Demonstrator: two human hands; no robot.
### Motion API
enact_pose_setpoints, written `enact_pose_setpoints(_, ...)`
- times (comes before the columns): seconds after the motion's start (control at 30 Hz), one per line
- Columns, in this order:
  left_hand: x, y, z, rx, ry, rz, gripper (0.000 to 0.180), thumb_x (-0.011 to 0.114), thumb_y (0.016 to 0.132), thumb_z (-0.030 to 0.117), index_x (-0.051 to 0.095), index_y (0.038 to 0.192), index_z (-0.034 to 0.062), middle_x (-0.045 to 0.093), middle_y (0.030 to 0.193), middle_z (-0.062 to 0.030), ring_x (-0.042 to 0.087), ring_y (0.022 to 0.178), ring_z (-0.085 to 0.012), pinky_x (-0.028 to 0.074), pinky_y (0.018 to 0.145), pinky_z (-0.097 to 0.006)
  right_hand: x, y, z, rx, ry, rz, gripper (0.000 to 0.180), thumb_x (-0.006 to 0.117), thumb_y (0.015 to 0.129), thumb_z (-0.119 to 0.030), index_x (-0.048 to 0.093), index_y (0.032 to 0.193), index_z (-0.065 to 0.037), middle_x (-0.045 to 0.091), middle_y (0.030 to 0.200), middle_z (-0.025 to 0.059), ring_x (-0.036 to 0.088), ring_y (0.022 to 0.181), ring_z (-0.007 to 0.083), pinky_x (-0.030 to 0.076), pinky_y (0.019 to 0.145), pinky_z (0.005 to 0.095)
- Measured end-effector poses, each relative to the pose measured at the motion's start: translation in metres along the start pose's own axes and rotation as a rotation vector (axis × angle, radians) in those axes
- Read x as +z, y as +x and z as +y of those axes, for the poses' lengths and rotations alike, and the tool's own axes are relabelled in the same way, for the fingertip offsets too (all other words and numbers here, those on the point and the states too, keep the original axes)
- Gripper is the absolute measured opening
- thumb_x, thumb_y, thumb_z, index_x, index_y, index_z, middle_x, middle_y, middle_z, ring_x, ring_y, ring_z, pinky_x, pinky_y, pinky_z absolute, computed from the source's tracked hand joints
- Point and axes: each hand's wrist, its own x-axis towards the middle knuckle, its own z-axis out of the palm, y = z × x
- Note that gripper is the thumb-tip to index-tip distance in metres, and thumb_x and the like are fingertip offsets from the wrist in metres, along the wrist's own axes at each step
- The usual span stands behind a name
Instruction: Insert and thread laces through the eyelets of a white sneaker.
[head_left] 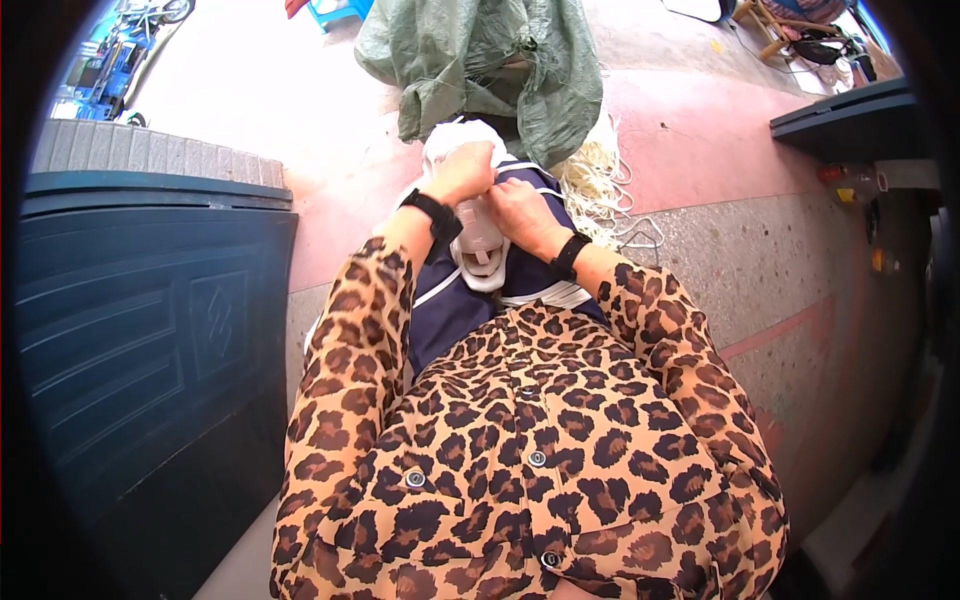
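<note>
A white shoe (pixel 481 245) lies on my lap over dark navy cloth (pixel 450 315) with white trim, its heel opening toward me. Over the shoe's upper, my left hand (pixel 466 172) is closed, fingertips turned inward. My right hand (pixel 524 216) meets it from the other side, its fingers pinched together. What sits between the fingertips is too small and covered to make out. White material (pixel 462 133) shows just beyond my left hand. Both wrists wear black bands, and the sleeves are leopard print.
A large green woven sack (pixel 480 70) stands beyond my knees. Loose white cords (pixel 597 178) are heaped on the floor to its right. A dark blue door panel (pixel 150 350) rises at left. Bottles (pixel 855 185) stand by the right wall, and a blue vehicle (pixel 105 70) is far left.
</note>
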Motion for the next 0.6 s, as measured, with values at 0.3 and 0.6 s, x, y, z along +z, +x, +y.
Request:
enact_pose_setpoints(0.3, -0.041, 0.015, -0.001, -0.692, -0.938, -0.347, 0.055, 0.063, 0.075, 0.010, 0.036, 0.122, -0.0030, 0.058, 0.065, -0.0066, 0.045, 0.039, -0.0052, 0.032, 0.033, -0.018, -0.025, 0.017, -0.001, -0.251, -0.263, -0.036, 0.007, 0.055, 0.068, -0.014, 0.060, 0.071, -0.010, 0.053, 0.087, 0.0065, 0.049, 0.088, 0.0193, 0.036, 0.072, 0.0324)
enact_pose_setpoints(0.6, -0.053, 0.009, 0.035, -0.809, -0.620, -0.463, 0.016, 0.054, 0.075, 0.000, 0.055, 0.091, -0.0037, 0.057, 0.059, -0.0083, 0.049, 0.039, -0.0107, 0.040, 0.034, -0.024, -0.345, 0.024, 0.005, -0.095, -0.879, 0.833, 0.016, 0.049, 0.083, -0.013, 0.055, 0.096, -0.006, 0.056, 0.085, 0.0003, 0.054, 0.074, 0.0113, 0.044, 0.063, 0.0256)
